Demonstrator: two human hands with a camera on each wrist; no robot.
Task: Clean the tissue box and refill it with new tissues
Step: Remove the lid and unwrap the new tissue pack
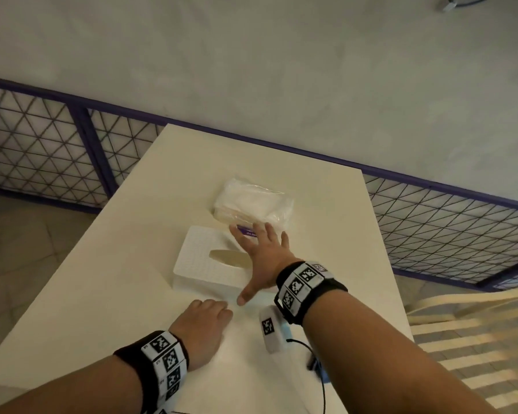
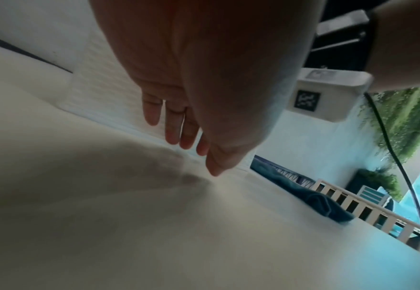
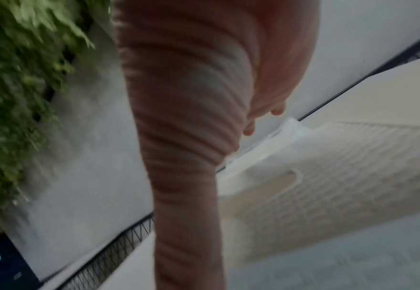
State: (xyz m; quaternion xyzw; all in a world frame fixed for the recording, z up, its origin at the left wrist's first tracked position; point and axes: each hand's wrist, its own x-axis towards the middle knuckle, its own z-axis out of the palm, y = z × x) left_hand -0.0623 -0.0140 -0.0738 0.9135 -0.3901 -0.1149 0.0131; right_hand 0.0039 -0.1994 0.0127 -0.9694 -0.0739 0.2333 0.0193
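A white tissue box (image 1: 205,262) with a grid-patterned lid and an oval slot lies in the middle of the cream table (image 1: 126,300). Just behind it sits a pack of new tissues (image 1: 253,204) in clear plastic. My right hand (image 1: 259,253) is spread open over the box's right end, fingers stretched toward the pack, thumb near the box's front corner. The right wrist view shows the box (image 3: 340,166) under the palm, blurred. My left hand (image 1: 205,316) hovers low over the table in front of the box, fingers (image 2: 171,129) relaxed and holding nothing.
A dark blue cloth (image 2: 318,198) lies near the table's right edge, by my right forearm. A cream slatted chair (image 1: 467,330) stands at the right. A purple-framed mesh fence (image 1: 42,150) runs behind the table below a grey wall.
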